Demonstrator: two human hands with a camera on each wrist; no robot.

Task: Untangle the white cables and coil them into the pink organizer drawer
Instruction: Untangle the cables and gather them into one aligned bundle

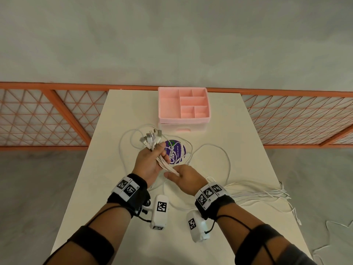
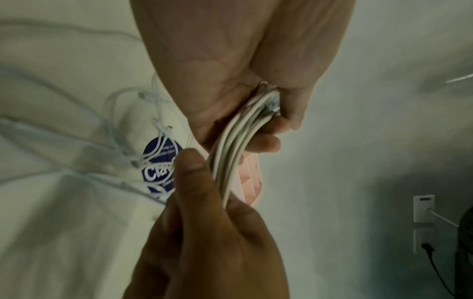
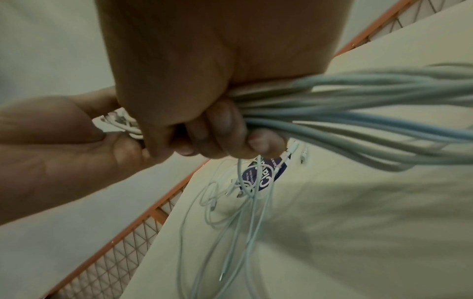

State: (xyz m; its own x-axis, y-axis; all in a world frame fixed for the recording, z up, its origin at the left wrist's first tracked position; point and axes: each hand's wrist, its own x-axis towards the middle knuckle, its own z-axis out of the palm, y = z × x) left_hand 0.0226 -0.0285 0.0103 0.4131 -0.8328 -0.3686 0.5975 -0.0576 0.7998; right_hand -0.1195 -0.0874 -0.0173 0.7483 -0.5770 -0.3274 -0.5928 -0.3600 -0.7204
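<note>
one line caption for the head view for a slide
Left hand and right hand grip a bundle of white cables before the pink organizer.

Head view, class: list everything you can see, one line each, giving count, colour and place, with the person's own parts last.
Table: one, white, centre, in front of the fence.
Organizer: one, pink, far end of the table; open compartments on top, drawer below shut.
Cables: several, white, plug ends bunched in both hands, the rest trailing over the table and off its right edge.
Sticker: one, round, purple, on the table under cable loops.
Fence: one, orange mesh, behind the table.
Left hand: grips the bundle just below the plugs.
Right hand: grips the bundle lower down.
Wrist cameras: two, white, one under each wrist.
</note>
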